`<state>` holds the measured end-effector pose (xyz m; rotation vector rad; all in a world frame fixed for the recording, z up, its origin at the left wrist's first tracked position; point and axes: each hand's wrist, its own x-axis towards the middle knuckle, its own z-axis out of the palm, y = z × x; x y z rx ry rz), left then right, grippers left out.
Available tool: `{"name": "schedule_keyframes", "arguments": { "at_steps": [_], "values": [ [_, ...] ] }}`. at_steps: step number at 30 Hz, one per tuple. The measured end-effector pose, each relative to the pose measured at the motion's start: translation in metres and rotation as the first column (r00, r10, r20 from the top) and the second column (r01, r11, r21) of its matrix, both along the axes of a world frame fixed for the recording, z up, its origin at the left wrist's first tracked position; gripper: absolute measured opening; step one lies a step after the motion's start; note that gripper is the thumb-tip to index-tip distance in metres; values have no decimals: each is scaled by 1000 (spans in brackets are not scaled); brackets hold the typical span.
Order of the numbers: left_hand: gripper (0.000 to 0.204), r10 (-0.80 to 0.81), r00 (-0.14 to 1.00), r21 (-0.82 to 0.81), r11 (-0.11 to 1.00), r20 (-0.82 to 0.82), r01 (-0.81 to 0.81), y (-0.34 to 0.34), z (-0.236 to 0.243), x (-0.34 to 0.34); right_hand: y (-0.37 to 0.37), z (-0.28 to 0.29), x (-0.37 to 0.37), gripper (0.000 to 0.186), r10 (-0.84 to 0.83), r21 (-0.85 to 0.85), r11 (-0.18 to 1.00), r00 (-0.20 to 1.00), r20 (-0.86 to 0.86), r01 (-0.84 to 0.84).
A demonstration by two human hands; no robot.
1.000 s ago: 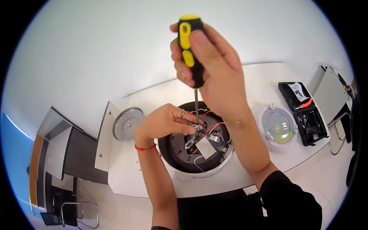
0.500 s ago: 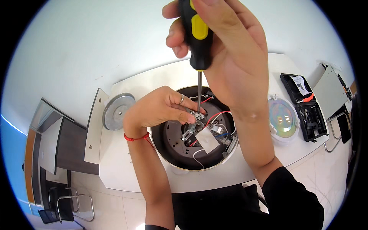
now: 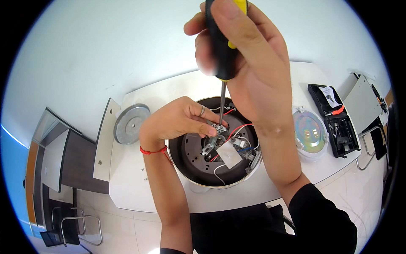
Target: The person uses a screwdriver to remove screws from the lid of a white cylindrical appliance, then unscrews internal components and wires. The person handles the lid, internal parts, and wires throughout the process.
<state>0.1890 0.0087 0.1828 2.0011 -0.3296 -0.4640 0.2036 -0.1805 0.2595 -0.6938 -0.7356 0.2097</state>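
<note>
A screwdriver (image 3: 224,59) with a black and yellow handle stands nearly upright in my right hand (image 3: 258,72), its fingers wrapped round the handle. The shaft runs down to a small metal bracket (image 3: 208,148) inside a round dark appliance body (image 3: 190,163); the tip's exact seat is too small to tell. My left hand (image 3: 179,118), with a ring and a red cord bracelet, pinches the top of that bracket between thumb and fingers. Red, white and blue wires and a pale square plate (image 3: 229,155) lie beside it in the body.
A round grey metal disc (image 3: 132,124) lies at the table's left. Toward the right are a clear round cover with an iridescent disc (image 3: 311,132) and an open black tool case (image 3: 338,133) holding bits. Chairs (image 3: 80,226) stand on the floor beyond the white table (image 3: 139,194).
The screwdriver has turned in my right hand, its yellow patch now facing right, and its handle sits slightly further right. My left hand keeps its grip on the bracket.
</note>
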Motion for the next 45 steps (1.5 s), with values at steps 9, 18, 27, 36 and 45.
{"name": "schedule_keyframes", "arguments": {
  "at_steps": [9, 18, 27, 36, 45],
  "values": [
    [31, 4, 1000, 15, 1000, -1, -4, 1, -2, 1, 1, -16, 34, 56, 492, 254, 821, 859, 139, -512],
    [31, 10, 1000, 18, 1000, 9, -10, 1, -1, 0, 4, -1, 3, 40, -136, -35, 990, 991, -8, 136],
    [29, -18, 999, -3, 1000, -26, 18, 1, 0, 2, 1, -13, 40, 52, 261, 91, 955, 946, 191, -282],
    [32, -31, 1000, -4, 1000, -6, 31, 2, -1, 2, -10, -4, 5, 42, 346, 117, 933, 937, -43, -339],
    [31, -29, 1000, -23, 999, 5, 29, 3, -4, 4, 4, -15, 13, 53, 121, 154, 976, 973, 196, -152]
  ]
}}
